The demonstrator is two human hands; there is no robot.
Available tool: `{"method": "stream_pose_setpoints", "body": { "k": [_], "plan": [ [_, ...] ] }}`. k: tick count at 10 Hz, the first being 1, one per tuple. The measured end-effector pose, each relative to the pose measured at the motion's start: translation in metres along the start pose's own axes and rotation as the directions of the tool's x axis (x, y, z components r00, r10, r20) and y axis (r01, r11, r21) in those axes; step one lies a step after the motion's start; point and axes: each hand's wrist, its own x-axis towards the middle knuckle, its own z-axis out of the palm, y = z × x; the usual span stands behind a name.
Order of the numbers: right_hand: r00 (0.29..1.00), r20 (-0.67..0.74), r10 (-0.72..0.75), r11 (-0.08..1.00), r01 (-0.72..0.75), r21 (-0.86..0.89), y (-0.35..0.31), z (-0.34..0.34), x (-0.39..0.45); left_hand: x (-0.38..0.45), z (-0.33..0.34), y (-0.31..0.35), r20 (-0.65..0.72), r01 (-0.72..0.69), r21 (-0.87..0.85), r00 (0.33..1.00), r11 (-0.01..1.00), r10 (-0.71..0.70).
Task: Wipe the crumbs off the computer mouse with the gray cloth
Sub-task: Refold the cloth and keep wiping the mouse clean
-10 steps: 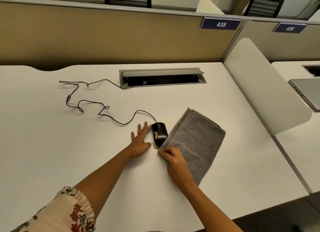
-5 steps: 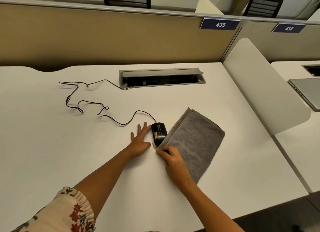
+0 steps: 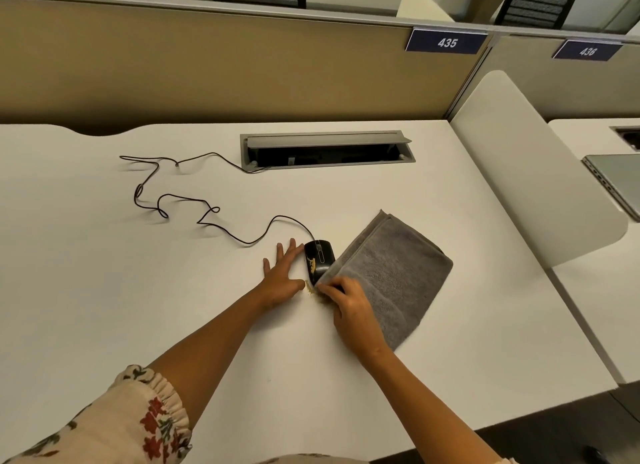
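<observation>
The mouse could slide away if the cloth pushes hard, because the flat, open left hand only rests beside it. The black mouse sits on the white desk between both hands, with crumbs on top. The right hand pinches the gray cloth corner over its near edge.

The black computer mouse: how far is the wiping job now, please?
Done: little; some crumbs lie on the white desk beside the black corded computer mouse. In hand: the right hand pinches the folded gray cloth over the mouse's near end, and the left hand rests flat beside the mouse. Left: yellowish crumbs on the mouse's left side.
</observation>
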Motion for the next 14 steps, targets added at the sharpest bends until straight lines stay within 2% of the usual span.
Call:
{"method": "stream_pose_setpoints", "body": {
  "k": [1,2,4,6,7,8,9,12,14],
  "plan": [
    [0.998,-0.038,0.047,0.999,-0.046,0.007,0.001,-0.003,0.012,0.000,0.000,0.000,0.005,-0.001,0.001,1.000,1.000,0.001],
    [0.997,-0.012,0.070,0.998,-0.070,0.003,0.004,-0.001,0.026,-0.002,0.000,0.002,0.002,0.003,0.007,1.000,1.000,-0.003],
    [1.000,0.017,0.011,1.000,-0.011,0.022,0.003,-0.007,0.007,-0.002,-0.001,0.003,-0.003,0.001,-0.001,1.000,1.000,-0.001],
    [0.992,-0.071,0.108,0.991,-0.102,0.081,-0.003,-0.014,0.040,-0.001,0.003,-0.002,-0.031,-0.037,0.077,0.999,0.996,0.039],
    [0.988,-0.009,0.154,0.987,-0.154,0.036,-0.002,-0.011,0.059,0.000,0.005,-0.005,-0.040,-0.047,0.084,0.998,0.995,0.051],
    [0.979,0.112,0.168,0.983,-0.158,-0.098,0.001,-0.005,0.071,0.001,0.008,-0.008,-0.060,-0.055,0.086,0.996,0.995,0.061],
    [0.978,0.153,0.143,0.982,-0.122,-0.141,0.002,-0.003,0.070,0.002,0.009,-0.009,-0.068,-0.055,0.101,0.996,0.993,0.062],
    [0.977,0.210,0.034,0.981,0.007,-0.191,-0.011,0.008,0.043,0.002,0.008,-0.006,-0.070,-0.059,0.095,0.995,0.994,0.066],
    [0.965,0.264,0.007,0.984,0.040,-0.173,-0.017,0.008,0.029,0.001,0.005,-0.008,-0.039,-0.066,0.091,0.997,0.994,0.070]
  ]
}}
